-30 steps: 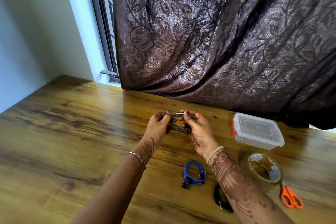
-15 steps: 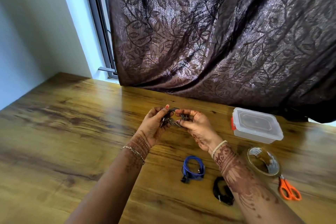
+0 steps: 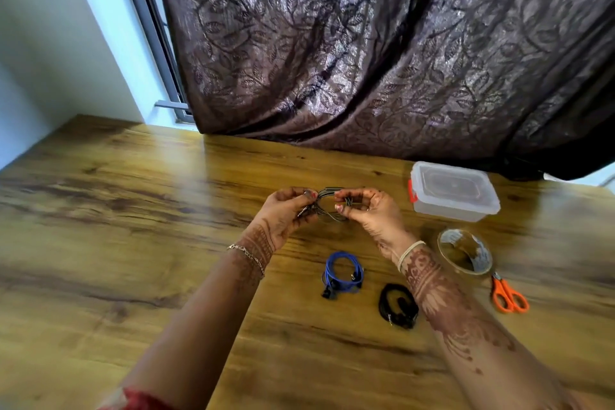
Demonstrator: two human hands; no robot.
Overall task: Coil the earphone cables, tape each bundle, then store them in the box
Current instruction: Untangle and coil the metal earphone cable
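Note:
A grey earphone cable (image 3: 327, 206) hangs coiled in loops between both hands above the wooden table (image 3: 133, 226). My left hand (image 3: 286, 213) pinches its left side, where the metal plug sticks out. My right hand (image 3: 369, 210) pinches its right side with thumb and fingers. A blue coiled earphone bundle (image 3: 342, 273) lies on the table nearer me. A black coiled bundle (image 3: 397, 308) lies to its right, partly behind my right forearm. The clear plastic box (image 3: 454, 191) with its lid on and a red clip stands at the right.
A roll of clear tape (image 3: 466, 251) stands near my right wrist. Orange-handled scissors (image 3: 509, 296) lie just right of it. A dark leaf-patterned curtain (image 3: 366, 43) hangs down onto the table's far edge. A window frame (image 3: 149, 27) and white wall are at the left.
The view has tilted, so everything sits a little lower and further right. Both hands keep hold of the grey coil, and the fingers have shifted along its loops.

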